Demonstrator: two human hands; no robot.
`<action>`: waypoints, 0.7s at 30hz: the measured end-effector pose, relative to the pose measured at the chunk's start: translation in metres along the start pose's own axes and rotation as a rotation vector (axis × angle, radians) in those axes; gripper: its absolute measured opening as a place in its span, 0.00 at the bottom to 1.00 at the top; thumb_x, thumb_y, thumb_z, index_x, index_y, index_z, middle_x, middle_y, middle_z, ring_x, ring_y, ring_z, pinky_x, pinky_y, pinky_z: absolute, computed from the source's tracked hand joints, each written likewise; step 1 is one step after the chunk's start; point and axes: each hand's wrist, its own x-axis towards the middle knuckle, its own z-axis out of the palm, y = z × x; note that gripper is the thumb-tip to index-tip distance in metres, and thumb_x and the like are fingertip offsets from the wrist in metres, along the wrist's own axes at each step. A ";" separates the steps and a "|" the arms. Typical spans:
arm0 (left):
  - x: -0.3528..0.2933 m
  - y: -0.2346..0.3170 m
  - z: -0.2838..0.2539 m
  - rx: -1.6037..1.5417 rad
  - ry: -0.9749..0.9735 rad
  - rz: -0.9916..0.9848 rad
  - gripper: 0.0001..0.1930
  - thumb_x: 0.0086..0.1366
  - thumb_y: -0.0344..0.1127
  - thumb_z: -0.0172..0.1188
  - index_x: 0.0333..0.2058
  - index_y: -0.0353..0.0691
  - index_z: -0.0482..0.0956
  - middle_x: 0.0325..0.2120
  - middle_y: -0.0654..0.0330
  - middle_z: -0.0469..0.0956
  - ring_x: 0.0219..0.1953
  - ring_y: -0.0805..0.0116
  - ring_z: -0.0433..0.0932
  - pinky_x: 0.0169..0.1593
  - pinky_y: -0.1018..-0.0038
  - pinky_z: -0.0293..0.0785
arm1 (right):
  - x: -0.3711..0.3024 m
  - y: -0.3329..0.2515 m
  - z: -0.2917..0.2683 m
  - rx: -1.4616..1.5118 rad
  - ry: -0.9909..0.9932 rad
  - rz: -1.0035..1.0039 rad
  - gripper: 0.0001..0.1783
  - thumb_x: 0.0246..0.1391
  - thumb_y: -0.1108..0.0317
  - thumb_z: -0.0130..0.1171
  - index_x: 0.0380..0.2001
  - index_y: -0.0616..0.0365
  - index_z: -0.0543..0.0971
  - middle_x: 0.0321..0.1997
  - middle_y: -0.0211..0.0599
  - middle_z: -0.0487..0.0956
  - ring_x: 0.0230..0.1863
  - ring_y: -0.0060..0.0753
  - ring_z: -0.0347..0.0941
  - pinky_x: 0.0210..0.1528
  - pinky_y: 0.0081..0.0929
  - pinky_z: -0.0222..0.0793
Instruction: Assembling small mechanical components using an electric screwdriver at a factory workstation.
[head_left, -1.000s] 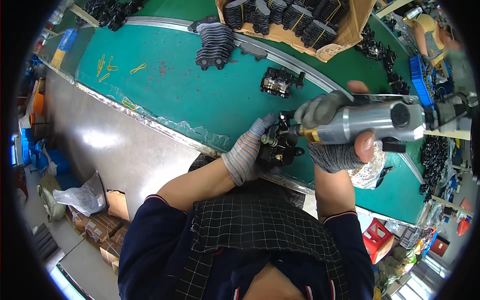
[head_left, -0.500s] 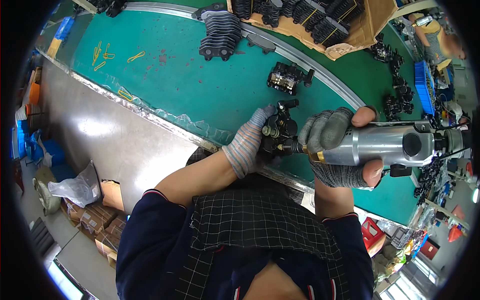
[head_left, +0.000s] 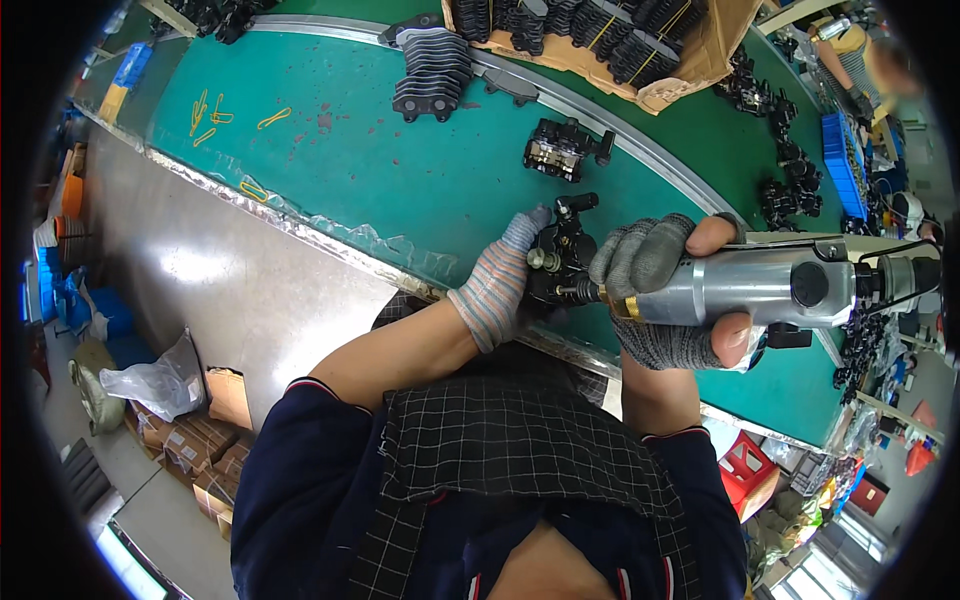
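Observation:
My left hand (head_left: 497, 285), in a striped knit glove, grips a black brake caliper (head_left: 572, 240) at the near edge of the green bench. In my right hand (head_left: 650, 262), gloved in grey with bare fingertips, is a silver power screwdriver (head_left: 750, 287) lying level. Its brass-coloured nose points left at the caliper, and a bit or bolt shows between the two; I cannot tell which. A second brake caliper (head_left: 562, 150) rests on the bench just beyond. The underside of the held caliper is hidden.
A row of brake pads (head_left: 433, 75) stands at the far rail, beside a single flat pad (head_left: 510, 86). The cardboard box (head_left: 690, 85) behind holds bundled pads. Yellow rubber bands (head_left: 273, 118) lie at left. More calipers (head_left: 790, 165) and a blue crate (head_left: 843, 165) are at right, near another person.
The screwdriver in my right hand has shifted slightly left, toward the caliper. My left hand keeps its hold almost in place.

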 end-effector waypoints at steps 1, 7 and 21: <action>-0.001 -0.001 0.001 -0.006 0.005 -0.010 0.29 0.57 0.68 0.52 0.45 0.50 0.73 0.33 0.64 0.78 0.31 0.68 0.79 0.27 0.66 0.72 | -0.001 0.000 0.000 0.002 -0.001 -0.004 0.36 0.45 0.36 0.61 0.44 0.52 0.65 0.29 0.36 0.74 0.26 0.35 0.72 0.29 0.36 0.67; -0.005 -0.002 0.003 0.012 -0.039 -0.014 0.30 0.57 0.68 0.52 0.47 0.50 0.72 0.36 0.62 0.78 0.34 0.66 0.79 0.31 0.65 0.73 | -0.003 -0.002 0.004 0.070 -0.027 -0.068 0.39 0.45 0.37 0.62 0.50 0.53 0.64 0.28 0.36 0.74 0.25 0.35 0.71 0.28 0.36 0.66; -0.036 0.089 -0.018 1.977 0.264 1.147 0.26 0.54 0.52 0.65 0.43 0.39 0.75 0.31 0.55 0.76 0.35 0.58 0.76 0.41 0.66 0.73 | 0.047 -0.037 -0.018 -0.208 0.100 -0.103 0.51 0.43 0.41 0.66 0.63 0.56 0.56 0.34 0.43 0.74 0.29 0.38 0.71 0.36 0.39 0.66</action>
